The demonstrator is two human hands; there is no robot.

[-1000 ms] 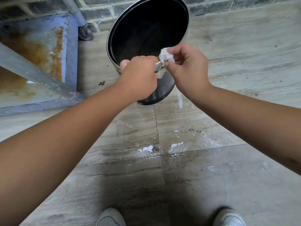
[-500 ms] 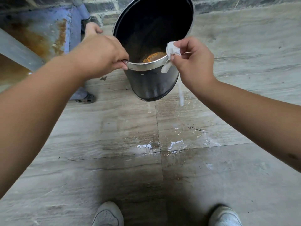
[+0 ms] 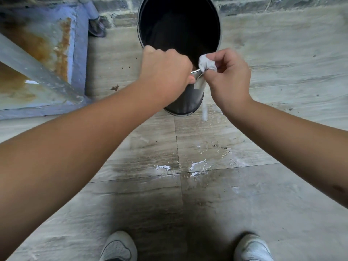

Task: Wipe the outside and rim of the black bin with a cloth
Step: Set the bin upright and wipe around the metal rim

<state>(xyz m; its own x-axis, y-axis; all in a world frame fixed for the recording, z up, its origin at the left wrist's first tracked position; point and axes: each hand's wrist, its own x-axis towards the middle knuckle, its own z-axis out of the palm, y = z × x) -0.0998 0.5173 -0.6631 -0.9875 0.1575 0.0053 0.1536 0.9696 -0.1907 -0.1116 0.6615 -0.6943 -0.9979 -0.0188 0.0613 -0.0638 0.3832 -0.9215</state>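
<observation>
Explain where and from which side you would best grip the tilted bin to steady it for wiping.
Probably the near rim of the bin, from the left, as the left hand does: the thin lip suits a pinch, and the right hand works the cloth.

I see both forearms bare from wrist to frame edge, no sleeves, no watch, bands or gloves on the left hand (image 3: 165, 72) or right hand (image 3: 228, 80). Nails short & plain where visible. At bottom, two white sneakers: left shoe (image 3: 119, 246) w/ mesh-look toe & dark curved outline on top, right shoe (image 3: 252, 248) scuffed, greyish marks on the toe.
</observation>
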